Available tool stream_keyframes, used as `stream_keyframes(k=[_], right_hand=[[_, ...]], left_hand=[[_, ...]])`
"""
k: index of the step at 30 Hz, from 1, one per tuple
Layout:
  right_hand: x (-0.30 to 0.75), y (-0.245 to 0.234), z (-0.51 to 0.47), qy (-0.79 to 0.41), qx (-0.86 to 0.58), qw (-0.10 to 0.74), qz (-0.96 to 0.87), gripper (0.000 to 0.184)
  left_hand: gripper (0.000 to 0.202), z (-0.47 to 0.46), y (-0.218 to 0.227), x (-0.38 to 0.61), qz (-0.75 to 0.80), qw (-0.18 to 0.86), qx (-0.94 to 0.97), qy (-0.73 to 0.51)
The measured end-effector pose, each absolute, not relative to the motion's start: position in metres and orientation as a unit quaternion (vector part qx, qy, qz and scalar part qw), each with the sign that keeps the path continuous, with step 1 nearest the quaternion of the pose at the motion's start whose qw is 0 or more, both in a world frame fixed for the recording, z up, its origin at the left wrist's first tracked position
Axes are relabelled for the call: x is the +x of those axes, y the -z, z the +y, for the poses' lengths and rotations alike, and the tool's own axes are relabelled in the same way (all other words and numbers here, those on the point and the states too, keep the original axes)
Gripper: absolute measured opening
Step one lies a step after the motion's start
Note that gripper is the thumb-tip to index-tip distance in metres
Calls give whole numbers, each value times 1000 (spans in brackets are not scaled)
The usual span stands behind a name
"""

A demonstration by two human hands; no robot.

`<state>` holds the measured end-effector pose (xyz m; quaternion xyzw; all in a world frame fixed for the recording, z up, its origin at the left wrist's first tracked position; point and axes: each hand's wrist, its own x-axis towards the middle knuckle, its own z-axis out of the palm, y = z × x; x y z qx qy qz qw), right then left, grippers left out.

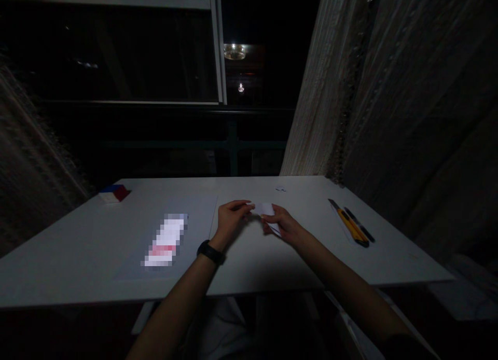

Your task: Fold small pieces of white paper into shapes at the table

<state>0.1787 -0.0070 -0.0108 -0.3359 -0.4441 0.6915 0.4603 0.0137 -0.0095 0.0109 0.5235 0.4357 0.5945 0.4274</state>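
Over the middle of the white table, my right hand point(280, 222) grips a small folded piece of white paper point(265, 209) between thumb and fingers. My left hand point(233, 216), with a dark band on its wrist, is closed in a pinch at the paper's left side. A small whitish bit shows at those fingertips, seemingly a corner or strip of the paper; the dim light hides whether it is still joined. A dark line runs along the lower edge of the folded paper, near my right fingers.
On the right lie a yellow box cutter point(352, 226) and a black pen point(360, 225). A lit, pixelated phone-like rectangle point(165, 240) rests on a paper sheet point(202, 209) at left. Further left sits a coloured cube point(114, 194). Small dark scraps point(280, 189) lie near the table's point(241, 186) far edge.
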Motion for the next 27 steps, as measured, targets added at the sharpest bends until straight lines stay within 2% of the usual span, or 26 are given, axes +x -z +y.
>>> stream_keyframes(k=[27], right_hand=[[180,6,-9,-701,-337,458,-430,34]], left_hand=[[29,-8,-8,12,433,430,520,-598]])
